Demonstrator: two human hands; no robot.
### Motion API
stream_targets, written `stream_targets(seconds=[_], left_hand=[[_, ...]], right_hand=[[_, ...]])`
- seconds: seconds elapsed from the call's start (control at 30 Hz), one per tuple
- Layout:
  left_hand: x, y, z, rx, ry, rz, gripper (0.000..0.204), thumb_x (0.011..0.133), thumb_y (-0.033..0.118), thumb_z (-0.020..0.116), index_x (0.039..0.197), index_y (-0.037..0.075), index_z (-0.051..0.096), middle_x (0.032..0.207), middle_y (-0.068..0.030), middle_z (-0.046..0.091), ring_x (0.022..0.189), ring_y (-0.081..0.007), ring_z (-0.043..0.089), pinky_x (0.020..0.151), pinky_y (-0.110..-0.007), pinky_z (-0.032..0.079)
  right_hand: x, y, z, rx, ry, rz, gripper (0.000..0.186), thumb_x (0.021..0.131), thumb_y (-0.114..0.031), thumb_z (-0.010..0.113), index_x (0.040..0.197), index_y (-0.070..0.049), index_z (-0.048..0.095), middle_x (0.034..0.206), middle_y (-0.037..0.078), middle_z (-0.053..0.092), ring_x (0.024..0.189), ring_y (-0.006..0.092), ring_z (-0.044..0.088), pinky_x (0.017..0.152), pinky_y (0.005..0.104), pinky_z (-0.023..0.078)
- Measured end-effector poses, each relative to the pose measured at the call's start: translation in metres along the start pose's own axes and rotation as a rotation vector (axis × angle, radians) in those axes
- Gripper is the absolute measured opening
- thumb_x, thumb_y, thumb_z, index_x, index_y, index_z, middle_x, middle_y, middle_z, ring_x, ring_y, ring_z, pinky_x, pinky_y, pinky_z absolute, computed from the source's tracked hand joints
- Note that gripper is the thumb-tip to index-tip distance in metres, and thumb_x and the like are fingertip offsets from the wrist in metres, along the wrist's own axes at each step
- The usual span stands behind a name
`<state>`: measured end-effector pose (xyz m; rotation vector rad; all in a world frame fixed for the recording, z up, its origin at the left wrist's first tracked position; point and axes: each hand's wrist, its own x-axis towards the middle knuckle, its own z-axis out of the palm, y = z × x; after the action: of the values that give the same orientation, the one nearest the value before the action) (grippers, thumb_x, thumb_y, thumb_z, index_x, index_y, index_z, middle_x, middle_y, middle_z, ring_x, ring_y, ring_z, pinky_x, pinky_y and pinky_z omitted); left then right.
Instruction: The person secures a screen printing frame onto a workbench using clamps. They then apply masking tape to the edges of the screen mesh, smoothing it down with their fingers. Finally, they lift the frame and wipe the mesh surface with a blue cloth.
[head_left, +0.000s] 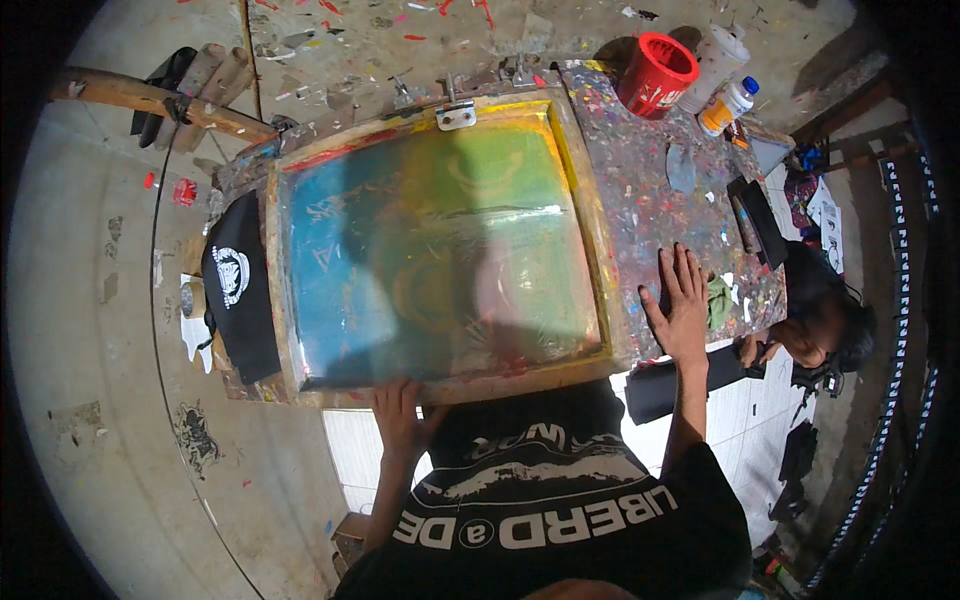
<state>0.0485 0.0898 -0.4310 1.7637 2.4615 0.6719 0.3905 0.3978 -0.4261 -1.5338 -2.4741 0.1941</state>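
A wooden-framed printing screen [603,300] lies on the paint-stained table, its mesh coloured blue, green and yellow. A metal hinge clamp [457,115] sits on its far edge. My left hand [398,408] is at the screen's near edge, its fingers hooked over the wooden rim and its thumb to the right. To the right of the screen, my right hand [680,305] rests flat on the tabletop, fingers spread, with nothing in it. A crumpled green cloth [719,301] lies just beside it. What is under the screen is hidden.
Black fabric with a white print [240,285] lies left of the screen. A red bucket [659,75], a translucent container [716,62] and a blue-capped bottle [728,106] stand at the far right. Another person [825,325] is at the right, beyond the table [640,170].
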Motion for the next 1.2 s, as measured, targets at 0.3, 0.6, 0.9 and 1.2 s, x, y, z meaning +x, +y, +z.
stream_targets(seconds=[0.3,0.6,0.9,1.2], left_hand=[[0.012,-0.002,0.000,-0.056,0.014,0.026,0.052,0.067,0.023,0.092,0.108,0.005,0.066,0.113,-0.0155,0.062,0.105,-0.0374,0.059,0.091,-0.051,0.046],[0.065,0.040,-0.023,-0.138,-0.345,0.056,0.087,0.068,0.047,0.090,0.137,0.005,0.059,0.147,-0.0233,0.048,0.138,-0.0429,0.043,0.113,-0.055,0.035],[0.114,0.059,0.017,-0.053,-0.523,0.241,0.123,0.072,0.069,0.075,0.156,-0.008,0.029,0.166,-0.0267,0.024,0.158,-0.0370,0.018,0.128,-0.054,0.014],[0.110,0.055,0.018,-0.063,-0.469,0.273,0.117,0.074,0.066,0.072,0.155,-0.009,0.032,0.164,-0.0258,0.029,0.157,-0.0361,0.022,0.127,-0.055,0.014]], right_hand=[[0.004,0.002,0.006,-0.022,0.012,0.022,0.069,0.098,-0.047,0.061,0.156,-0.012,0.046,0.166,0.017,0.034,0.155,0.0381,0.027,0.126,0.0545,0.015],[0.010,-0.012,0.004,0.011,0.009,-0.053,0.070,0.098,-0.047,0.062,0.156,-0.010,0.046,0.166,0.019,0.034,0.155,0.0387,0.026,0.126,0.0541,0.017],[0.013,-0.019,0.009,0.011,-0.035,-0.025,0.072,0.098,-0.049,0.059,0.157,-0.011,0.044,0.167,0.018,0.030,0.156,0.0385,0.023,0.125,0.0541,0.016],[0.015,-0.021,0.008,0.014,-0.030,-0.018,0.072,0.098,-0.049,0.059,0.156,-0.010,0.046,0.166,0.019,0.032,0.155,0.0394,0.026,0.125,0.0553,0.018]])
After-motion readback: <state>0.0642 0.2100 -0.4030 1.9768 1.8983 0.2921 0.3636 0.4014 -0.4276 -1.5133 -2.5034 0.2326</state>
